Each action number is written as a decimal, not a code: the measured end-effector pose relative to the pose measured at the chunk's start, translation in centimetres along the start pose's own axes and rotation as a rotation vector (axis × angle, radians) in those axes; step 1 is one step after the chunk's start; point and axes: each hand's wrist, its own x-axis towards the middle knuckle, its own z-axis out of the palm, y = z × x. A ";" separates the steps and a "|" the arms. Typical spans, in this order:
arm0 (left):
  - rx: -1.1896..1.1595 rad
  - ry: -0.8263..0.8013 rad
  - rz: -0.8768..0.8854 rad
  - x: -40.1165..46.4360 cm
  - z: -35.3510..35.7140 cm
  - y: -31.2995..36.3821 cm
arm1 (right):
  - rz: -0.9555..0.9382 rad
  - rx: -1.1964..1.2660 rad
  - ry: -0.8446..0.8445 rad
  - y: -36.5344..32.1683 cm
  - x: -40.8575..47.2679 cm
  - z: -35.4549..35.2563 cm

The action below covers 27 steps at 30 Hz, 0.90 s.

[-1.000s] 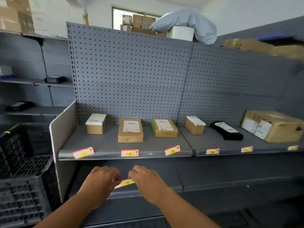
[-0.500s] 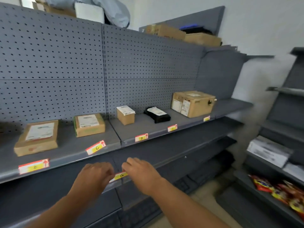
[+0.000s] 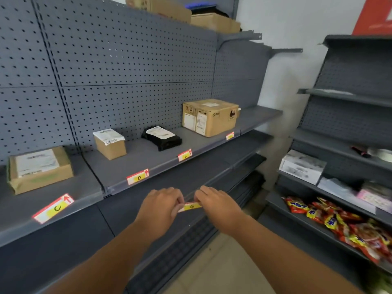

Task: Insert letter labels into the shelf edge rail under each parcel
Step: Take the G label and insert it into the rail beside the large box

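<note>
The left hand pinches the left end of the G label with curled fingers; the right hand pinches its right end the same way, so the strip spans the small gap between the two hands, held in the air in front of the grey shelving and touching no rail. The label is a thin, flat paper strip, yellow in the middle with a handwritten G and red at the edge, its long axis running left to right with the right end tilted slightly upward, face toward the camera. Up and far left of the grip, the C label sits in the rail of the shelf, below a flat cardboard parcel. Up and slightly left of the grip is the D label, under a small box with a white sticker. Above the grip the E label sits under a glossy black bag. Up and right, another label, its letter unreadable, sits under a large carton. Each rail label bears a red arrow pointing up. The back panel is perforated grey metal.
</note>
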 end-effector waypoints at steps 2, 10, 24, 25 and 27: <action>-0.004 -0.011 0.005 1.7 1.1 -0.4 | 0.004 -0.034 -0.035 1.6 1.2 0.8; -0.035 -0.045 -0.051 10.5 3.8 -6.0 | -0.023 -0.062 -0.109 7.1 10.4 2.9; -0.040 -0.086 -0.039 22.8 9.0 -6.0 | -0.020 -0.016 -0.091 18.4 14.9 4.9; -0.039 -0.091 -0.032 23.7 9.7 -5.2 | -0.025 -0.018 -0.087 19.8 14.6 5.2; -0.031 -0.093 -0.023 25.8 11.2 -3.4 | -0.030 -0.012 -0.061 23.1 14.0 5.9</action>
